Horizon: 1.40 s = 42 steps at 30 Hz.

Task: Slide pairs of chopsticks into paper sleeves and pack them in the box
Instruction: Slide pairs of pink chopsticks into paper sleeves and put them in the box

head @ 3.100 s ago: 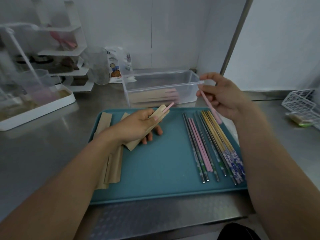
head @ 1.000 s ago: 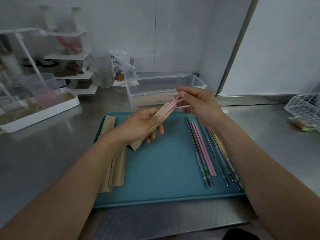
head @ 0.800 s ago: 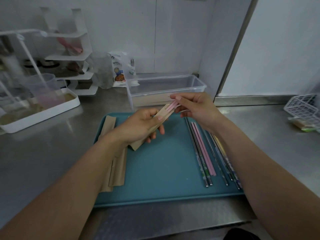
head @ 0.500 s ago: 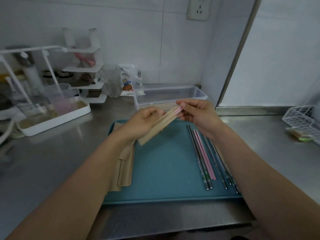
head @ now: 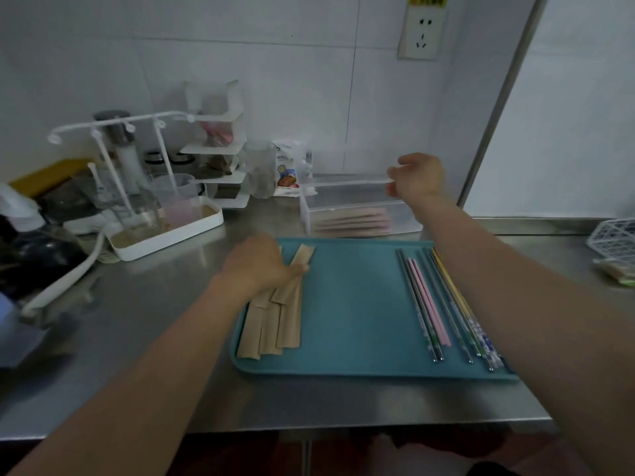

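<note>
left hand (head: 258, 262) rests flat on paper sleeves (head: 275, 314); right hand (head: 417, 178), grip loose and empty, above box (head: 357, 214).

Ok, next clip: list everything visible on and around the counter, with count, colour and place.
tray: one, teal, on the steel counter at centre
paper sleeves: a loose overlapping stack, count unclear, brown, left end of the tray
loose chopsticks: several, pink, metal, yellow and blue-patterned, right side of the tray
clear box: one, transparent, behind the tray, holding filled sleeves with pink tips
white tray: one, far left, holding clear cups
white shelf rack: one, against the wall
clear jar: one, beside the rack
small packet: one, white, behind the box
wire basket: one, white, far right
wall socket: one, white, upper wall
left hand: resting on the sleeves' top end
right hand: above the box's right end, empty as far as shows
</note>
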Each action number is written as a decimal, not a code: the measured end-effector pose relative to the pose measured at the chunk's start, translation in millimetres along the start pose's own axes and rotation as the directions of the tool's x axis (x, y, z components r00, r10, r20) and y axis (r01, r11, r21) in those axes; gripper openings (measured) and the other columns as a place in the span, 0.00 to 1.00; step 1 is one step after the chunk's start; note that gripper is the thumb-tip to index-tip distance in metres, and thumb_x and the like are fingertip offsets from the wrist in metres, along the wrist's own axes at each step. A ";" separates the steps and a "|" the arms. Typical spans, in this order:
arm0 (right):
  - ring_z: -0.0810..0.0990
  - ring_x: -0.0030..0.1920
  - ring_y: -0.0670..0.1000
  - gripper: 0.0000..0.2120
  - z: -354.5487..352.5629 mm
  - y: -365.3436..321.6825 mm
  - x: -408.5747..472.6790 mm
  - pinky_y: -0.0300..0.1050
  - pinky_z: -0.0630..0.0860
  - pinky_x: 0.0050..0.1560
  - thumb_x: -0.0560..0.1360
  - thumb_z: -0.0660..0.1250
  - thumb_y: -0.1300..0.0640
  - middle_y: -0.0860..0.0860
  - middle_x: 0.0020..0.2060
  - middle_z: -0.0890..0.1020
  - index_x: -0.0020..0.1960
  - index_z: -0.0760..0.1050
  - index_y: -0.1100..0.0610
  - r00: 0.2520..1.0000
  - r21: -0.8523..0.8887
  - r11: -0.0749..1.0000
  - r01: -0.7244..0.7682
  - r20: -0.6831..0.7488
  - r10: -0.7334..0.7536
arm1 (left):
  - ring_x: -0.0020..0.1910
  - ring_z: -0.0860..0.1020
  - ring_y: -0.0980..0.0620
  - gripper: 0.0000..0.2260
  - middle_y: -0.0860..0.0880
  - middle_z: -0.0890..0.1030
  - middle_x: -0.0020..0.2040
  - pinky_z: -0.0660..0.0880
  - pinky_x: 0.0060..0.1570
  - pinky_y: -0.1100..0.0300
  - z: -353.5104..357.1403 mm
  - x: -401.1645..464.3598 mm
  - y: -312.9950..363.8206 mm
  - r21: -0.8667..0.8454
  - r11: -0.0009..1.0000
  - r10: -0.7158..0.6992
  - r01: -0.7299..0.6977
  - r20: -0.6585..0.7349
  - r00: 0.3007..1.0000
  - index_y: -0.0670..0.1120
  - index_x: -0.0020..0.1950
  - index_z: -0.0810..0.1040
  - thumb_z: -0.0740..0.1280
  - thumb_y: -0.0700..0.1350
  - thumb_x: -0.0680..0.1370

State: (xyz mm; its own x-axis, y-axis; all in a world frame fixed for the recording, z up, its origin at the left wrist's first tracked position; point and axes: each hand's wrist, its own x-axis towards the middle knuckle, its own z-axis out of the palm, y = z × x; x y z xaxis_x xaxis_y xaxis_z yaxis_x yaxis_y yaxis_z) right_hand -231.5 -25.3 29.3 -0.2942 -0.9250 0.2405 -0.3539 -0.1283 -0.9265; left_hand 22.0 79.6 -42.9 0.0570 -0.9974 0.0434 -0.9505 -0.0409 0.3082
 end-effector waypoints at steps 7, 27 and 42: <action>0.79 0.25 0.48 0.12 -41.7 -2.0 -46.9 0.42 0.79 0.35 0.73 0.75 0.56 0.55 0.29 0.84 0.36 0.83 0.64 0.878 -0.667 0.689 0.284 0.470 0.094 | 0.43 0.77 0.49 0.17 0.49 0.76 0.42 0.72 0.39 0.58 6.2 2.5 9.7 0.062 0.997 -0.042 0.038 0.067 0.997 0.47 0.40 0.72 0.67 0.60 0.76; 0.78 0.23 0.50 0.11 -70.1 54.4 -56.6 0.46 0.81 0.35 0.69 0.79 0.59 0.58 0.28 0.83 0.38 0.81 0.66 0.846 -0.700 0.707 0.100 0.434 0.311 | 0.29 0.75 0.52 0.10 0.47 0.74 0.36 0.76 0.30 0.59 23.5 11.5 95.8 -0.886 0.433 0.303 0.165 0.315 0.899 0.42 0.58 0.76 0.59 0.44 0.84; 0.73 0.27 0.47 0.04 -78.5 38.1 -19.8 0.35 0.66 0.23 0.77 0.67 0.62 0.61 0.39 0.85 0.45 0.77 0.63 0.859 -0.109 0.975 -0.193 0.462 0.221 | 0.27 0.72 0.54 0.14 0.50 0.75 0.32 0.72 0.27 0.61 36.3 29.0 87.4 -0.879 0.464 0.331 0.109 0.287 0.899 0.45 0.57 0.78 0.55 0.48 0.85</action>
State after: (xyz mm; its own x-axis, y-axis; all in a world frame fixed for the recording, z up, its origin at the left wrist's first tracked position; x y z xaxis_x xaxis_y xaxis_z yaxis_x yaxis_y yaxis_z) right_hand -308.9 16.1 11.9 0.0792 -0.9880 -0.1324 -0.3851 0.0922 -0.9183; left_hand -70.5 45.0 -49.2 -0.3510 -0.9271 -0.1314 -0.1660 -0.0765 0.9832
